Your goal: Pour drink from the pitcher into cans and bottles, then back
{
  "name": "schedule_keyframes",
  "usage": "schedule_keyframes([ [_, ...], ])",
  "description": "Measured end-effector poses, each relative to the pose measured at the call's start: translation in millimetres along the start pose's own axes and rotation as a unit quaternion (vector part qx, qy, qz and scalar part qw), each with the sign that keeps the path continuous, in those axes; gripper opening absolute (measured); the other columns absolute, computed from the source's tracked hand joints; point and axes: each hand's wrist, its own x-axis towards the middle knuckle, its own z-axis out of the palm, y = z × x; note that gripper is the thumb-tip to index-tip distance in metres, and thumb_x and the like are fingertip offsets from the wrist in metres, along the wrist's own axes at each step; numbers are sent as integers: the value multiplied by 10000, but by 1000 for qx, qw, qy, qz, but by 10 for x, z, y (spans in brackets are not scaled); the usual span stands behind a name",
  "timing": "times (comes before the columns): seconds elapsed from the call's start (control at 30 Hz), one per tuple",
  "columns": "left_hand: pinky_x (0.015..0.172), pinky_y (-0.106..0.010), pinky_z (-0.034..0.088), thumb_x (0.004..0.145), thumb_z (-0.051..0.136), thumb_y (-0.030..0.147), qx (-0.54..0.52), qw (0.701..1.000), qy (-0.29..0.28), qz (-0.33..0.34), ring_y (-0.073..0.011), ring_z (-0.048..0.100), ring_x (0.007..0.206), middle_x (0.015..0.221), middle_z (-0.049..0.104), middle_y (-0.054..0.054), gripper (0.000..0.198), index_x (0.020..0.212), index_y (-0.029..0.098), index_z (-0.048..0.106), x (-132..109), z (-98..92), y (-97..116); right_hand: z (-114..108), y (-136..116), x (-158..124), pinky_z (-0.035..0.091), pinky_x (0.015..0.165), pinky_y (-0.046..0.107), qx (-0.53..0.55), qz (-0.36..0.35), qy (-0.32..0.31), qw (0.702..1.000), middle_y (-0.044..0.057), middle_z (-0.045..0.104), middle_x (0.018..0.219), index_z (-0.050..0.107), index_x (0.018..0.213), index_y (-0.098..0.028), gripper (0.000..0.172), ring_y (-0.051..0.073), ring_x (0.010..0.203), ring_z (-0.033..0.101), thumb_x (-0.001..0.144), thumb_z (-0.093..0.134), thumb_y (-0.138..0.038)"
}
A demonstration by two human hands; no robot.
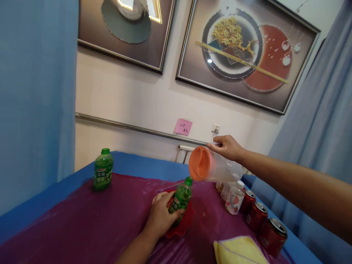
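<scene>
My left hand (161,216) is wrapped round a small green bottle (182,196) with a green cap, which stands in a red dish (184,224) on the purple cover. My right hand (228,146) grips the handle of a clear plastic pitcher (217,169) with an orange lid. The pitcher is tipped sideways, its orange lid just above and right of the bottle's cap. A little pale liquid lies in the pitcher's lower side.
A second green bottle (102,169) stands at the far left of the purple cover (96,220). Three red cans (273,234) and small jars (234,200) line the right edge. A yellow cloth (239,251) lies at the front. Blue curtains hang on both sides.
</scene>
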Motion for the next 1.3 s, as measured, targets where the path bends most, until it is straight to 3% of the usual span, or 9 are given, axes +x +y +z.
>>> schedule_keyframes([
  [1.3,1046,-466,441,630,842,335,1,1000,8,3,-303,585,1151,1197,656,-107,626,1229,231,697,6,6,-20,-24,-5,-16,212,519,290,-10,-14,2,1000,-59,273,528,291,554,-228,532,106,527,270,848,554,-585],
])
